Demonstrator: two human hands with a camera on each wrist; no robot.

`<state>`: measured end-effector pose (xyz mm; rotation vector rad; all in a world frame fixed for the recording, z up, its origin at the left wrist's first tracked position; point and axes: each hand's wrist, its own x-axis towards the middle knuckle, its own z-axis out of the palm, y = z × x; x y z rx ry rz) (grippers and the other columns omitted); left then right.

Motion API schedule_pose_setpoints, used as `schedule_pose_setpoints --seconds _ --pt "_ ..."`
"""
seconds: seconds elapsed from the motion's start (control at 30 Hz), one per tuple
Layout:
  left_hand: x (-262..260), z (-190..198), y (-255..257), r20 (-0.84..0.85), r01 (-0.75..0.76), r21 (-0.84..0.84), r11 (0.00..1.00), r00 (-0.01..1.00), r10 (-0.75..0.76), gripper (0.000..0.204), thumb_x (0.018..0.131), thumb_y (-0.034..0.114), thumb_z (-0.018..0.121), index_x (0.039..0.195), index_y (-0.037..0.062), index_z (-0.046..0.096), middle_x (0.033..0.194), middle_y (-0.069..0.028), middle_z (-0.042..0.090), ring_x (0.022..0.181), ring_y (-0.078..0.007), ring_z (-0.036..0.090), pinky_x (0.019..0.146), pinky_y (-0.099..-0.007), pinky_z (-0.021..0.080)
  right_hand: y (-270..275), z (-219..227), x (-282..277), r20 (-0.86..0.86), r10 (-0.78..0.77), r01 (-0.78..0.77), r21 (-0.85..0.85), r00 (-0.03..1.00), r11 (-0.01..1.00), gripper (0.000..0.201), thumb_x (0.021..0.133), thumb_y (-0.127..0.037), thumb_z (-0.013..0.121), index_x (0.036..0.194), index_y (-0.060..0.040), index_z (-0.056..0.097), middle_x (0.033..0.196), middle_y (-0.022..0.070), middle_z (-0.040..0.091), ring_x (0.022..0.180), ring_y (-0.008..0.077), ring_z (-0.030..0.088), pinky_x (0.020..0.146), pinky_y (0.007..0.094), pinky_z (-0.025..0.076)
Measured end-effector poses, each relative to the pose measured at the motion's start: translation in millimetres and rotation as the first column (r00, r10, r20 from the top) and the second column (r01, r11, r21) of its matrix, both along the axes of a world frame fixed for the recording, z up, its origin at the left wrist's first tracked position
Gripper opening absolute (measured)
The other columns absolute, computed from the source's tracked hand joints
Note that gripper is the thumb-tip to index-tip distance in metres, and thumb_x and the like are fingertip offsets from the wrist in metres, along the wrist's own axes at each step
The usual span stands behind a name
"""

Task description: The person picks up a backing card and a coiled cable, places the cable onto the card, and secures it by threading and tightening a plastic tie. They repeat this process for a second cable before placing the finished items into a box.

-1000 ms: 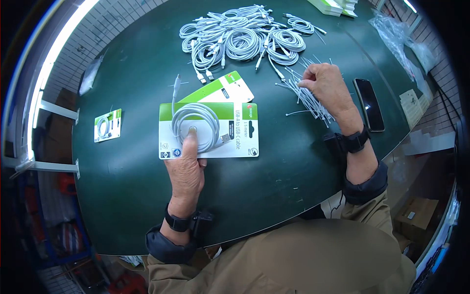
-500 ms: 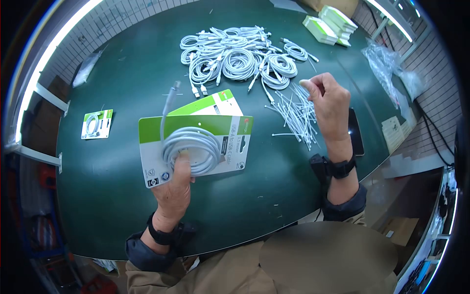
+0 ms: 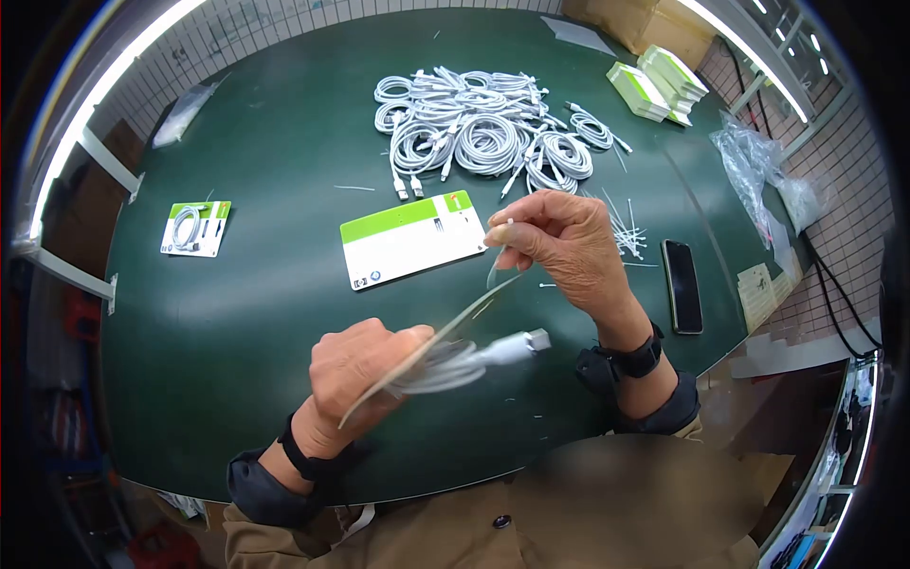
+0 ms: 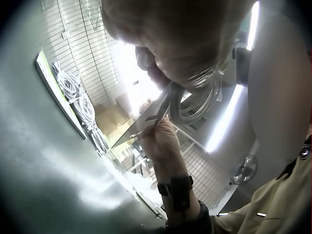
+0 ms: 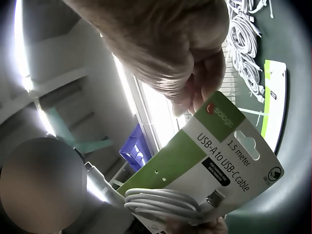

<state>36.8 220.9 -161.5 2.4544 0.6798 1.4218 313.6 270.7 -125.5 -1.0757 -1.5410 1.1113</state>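
My left hand (image 3: 355, 365) grips a printed cardboard card (image 5: 195, 156), turned almost edge-on in the head view. Against its printed face lies a coiled white USB cable (image 5: 163, 201), the thumb side of the hand hidden behind the card and coil. One metal plug sticks out to the right in the head view. By the card's upper edge, my right hand (image 3: 564, 248) pinches a thin white cable tie (image 3: 510, 222) between thumb and forefinger. Two small holes show in the card's green band in the right wrist view. A second card (image 3: 412, 248) lies flat on the green table.
Coiled white cables (image 3: 488, 142) are heaped at the back middle. Loose cable ties (image 3: 626, 232) and a phone (image 3: 682, 284) lie right. A carded cable (image 3: 196, 229) lies far left. Card stacks (image 3: 649, 90), a carton (image 3: 654, 28) and plastic bags (image 3: 754, 171) are back right.
My left hand has tilted the card from face-up to nearly edge-on, uncovering the second card. My right hand has moved left from over the cable ties to the card's edge.
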Motion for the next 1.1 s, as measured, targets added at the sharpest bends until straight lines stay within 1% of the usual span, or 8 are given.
schedule_pose_setpoints --seconds 0.13,0.3,0.37,0.6,0.63,0.77,0.87,1.1 --pt "0.5 5.2 -2.8 -0.05 0.101 -0.047 0.994 0.993 -0.103 0.033 0.085 0.005 0.08 0.116 0.0009 0.071 0.082 -0.012 0.074 0.056 -0.0212 0.062 0.049 -0.0304 0.047 -0.9 -14.2 -10.2 0.0 0.051 -0.051 -0.083 0.999 0.995 0.014 0.097 -0.01 0.076 0.102 0.0026 0.072 0.085 0.0071 0.077 0.07 0.0069 0.07 0.061 0.0194 0.055" --pt "6.3 -6.1 -1.8 -0.006 0.098 -0.024 0.995 0.995 -0.098 0.042 0.072 0.007 0.085 0.113 0.0032 0.078 0.068 -0.001 0.06 0.054 -0.0131 0.053 0.044 -0.0278 0.039 -2.5 -19.4 -7.9 0.11 0.098 -0.083 -0.136 0.989 0.987 0.013 0.1 -0.013 0.072 0.097 -0.0003 0.069 0.084 0.0072 0.077 0.063 0.0054 0.066 0.055 0.0189 0.052" --pt "3.0 -0.8 -4.6 -0.063 0.107 -0.084 0.991 0.992 -0.113 0.039 0.077 0.01 0.084 0.114 0.0019 0.075 0.076 -0.0071 0.069 0.057 -0.0176 0.059 0.048 -0.0286 0.045 -3.9 -19.0 -9.7 0.129 0.102 -0.081 -0.156 0.986 0.984 0.013 0.102 -0.013 0.069 0.098 -0.0014 0.065 0.081 0.0069 0.076 0.06 0.0053 0.064 0.053 0.019 0.049" --pt "3.8 1.4 -7.6 -0.109 0.121 -0.086 0.989 0.985 -0.13 0.04 0.079 0.01 0.085 0.116 0.0012 0.073 0.077 -0.0091 0.072 0.058 -0.0192 0.062 0.05 -0.0287 0.047 -0.4 -24.8 -5.8 0.337 0.018 -0.025 0.015 0.941 1.0 0.012 0.102 -0.011 0.068 0.098 -0.0006 0.063 0.073 0.0061 0.07 0.057 0.0104 0.061 0.053 0.0276 0.047" --pt "9.1 -3.1 -5.6 -0.046 0.112 -0.032 0.993 0.993 -0.113 0.04 0.074 0.008 0.085 0.112 0.0029 0.078 0.068 -0.0007 0.06 0.053 -0.0124 0.052 0.044 -0.0285 0.039 1.2 -29.8 -4.9 0.34 -0.007 -0.018 0.071 0.94 0.997 0.012 0.102 -0.011 0.068 0.098 -0.0004 0.063 0.073 0.0059 0.07 0.057 0.0109 0.06 0.054 0.0285 0.047" --pt "10.4 -3.1 -6.2 -0.053 0.132 0.034 0.991 0.99 -0.131 0.04 0.073 0.01 0.084 0.113 0.0036 0.077 0.066 0.0007 0.055 0.053 -0.0117 0.05 0.044 -0.0285 0.038 0.7 -28.5 -2.9 0.328 -0.013 -0.02 0.096 0.945 0.995 0.009 0.101 -0.008 0.069 0.1 -0.0001 0.067 0.084 0.007 0.071 0.064 0.0115 0.06 0.059 0.0288 0.049" --pt "9.1 4.8 -6.8 -0.136 0.166 0.087 0.982 0.979 -0.153 0.04 0.075 0.012 0.082 0.113 0.0047 0.077 0.065 0.0023 0.049 0.052 -0.011 0.047 0.043 -0.0284 0.036 3.9 -34.5 -0.3 0.288 -0.04 -0.065 0.345 0.957 0.936 0.005 0.098 -0.003 0.071 0.101 -0.0002 0.069 0.096 0.0084 0.072 0.073 0.0112 0.061 0.063 0.0274 0.05" --pt "6.1 15.4 -23.5 -0.297 0.208 0.066 0.976 0.938 -0.18 0.048 0.072 0.025 0.087 0.118 0.014 0.077 0.069 0.0023 0.053 0.053 -0.011 0.046 0.044 -0.0285 0.032 -17.3 -11.4 -2.2 -0.209 0.251 -0.216 0.179 0.945 0.96 0.009 0.101 0.002 0.062 0.108 -0.004 0.064 0.095 0.0116 0.066 0.085 0.012 0.062 0.065 0.0227 0.047"
